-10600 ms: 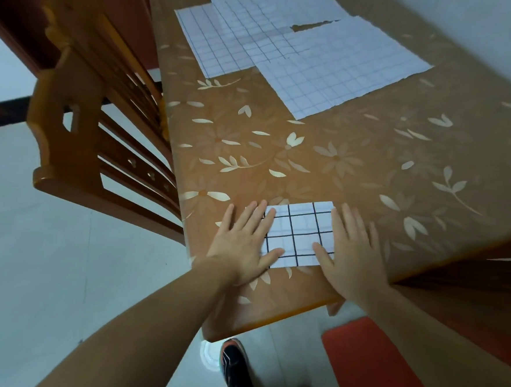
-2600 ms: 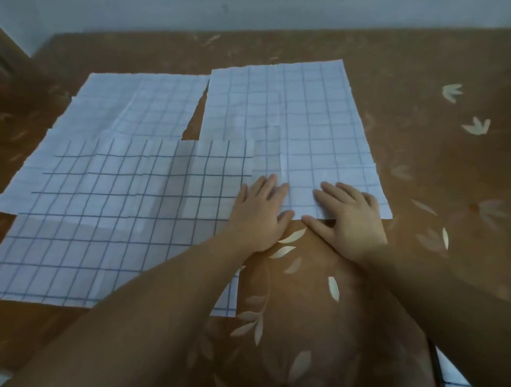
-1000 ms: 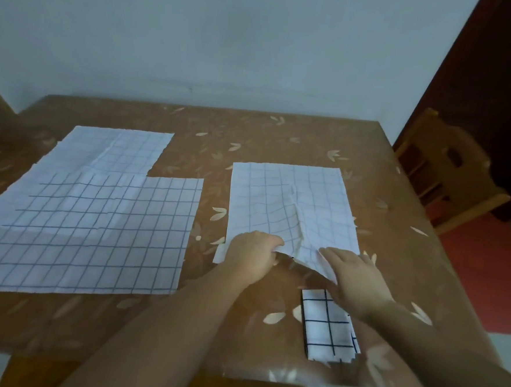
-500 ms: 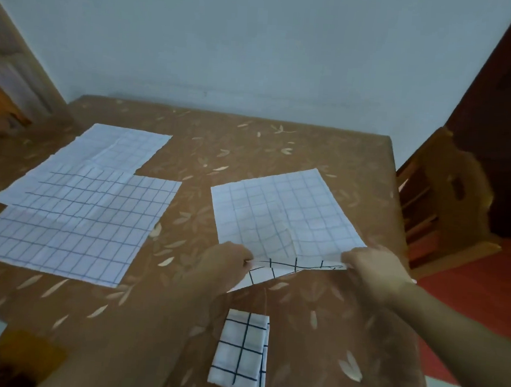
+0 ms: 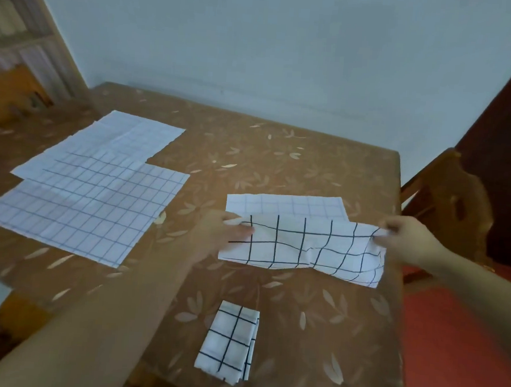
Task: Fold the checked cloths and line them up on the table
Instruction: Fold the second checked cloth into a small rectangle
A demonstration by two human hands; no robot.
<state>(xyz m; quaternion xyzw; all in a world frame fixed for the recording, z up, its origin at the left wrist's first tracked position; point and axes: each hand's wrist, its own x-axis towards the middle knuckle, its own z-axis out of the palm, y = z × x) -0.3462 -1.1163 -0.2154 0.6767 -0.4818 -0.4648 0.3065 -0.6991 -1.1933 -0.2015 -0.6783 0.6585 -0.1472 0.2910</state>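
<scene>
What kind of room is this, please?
Probably a home dining room: a table with a leaf-patterned cover stands against a plain wall, with wooden chairs at its sides.

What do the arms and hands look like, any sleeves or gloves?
Both forearms are bare with no sleeves in view. The left hand and right hand wear no gloves; no rings, watch or markings show, though the picture is slightly blurred.
</scene>
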